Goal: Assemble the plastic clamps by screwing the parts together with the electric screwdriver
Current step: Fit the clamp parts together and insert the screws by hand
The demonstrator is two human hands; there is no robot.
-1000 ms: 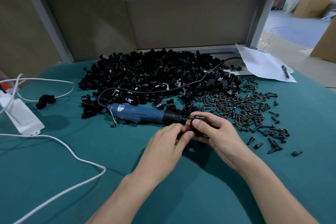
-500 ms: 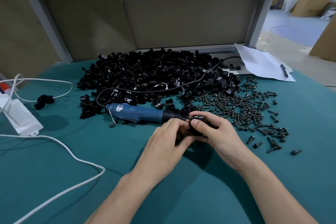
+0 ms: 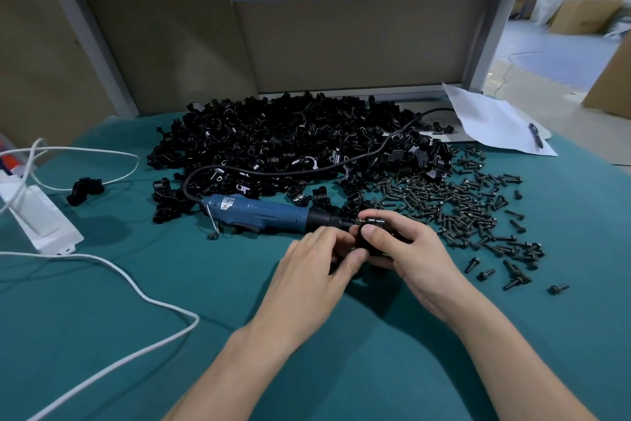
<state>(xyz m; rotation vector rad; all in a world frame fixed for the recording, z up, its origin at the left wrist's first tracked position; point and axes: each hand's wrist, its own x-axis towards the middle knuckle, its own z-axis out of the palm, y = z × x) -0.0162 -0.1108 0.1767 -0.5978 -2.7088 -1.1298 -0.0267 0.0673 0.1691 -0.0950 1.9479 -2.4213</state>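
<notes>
Centrally, the left hand (image 3: 307, 270) and right hand (image 3: 418, 260) pinch one black clamp (image 3: 361, 239) over the teal tablecloth (image 3: 136, 335). Cardboard boxes (image 3: 587, 16) occupy the upper right.

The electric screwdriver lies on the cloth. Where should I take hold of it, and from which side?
I would grip the blue body of the electric screwdriver around its middle, coming from above: it lies flat, bit end pointing right toward the held clamp, cord leaving its left end.
</notes>
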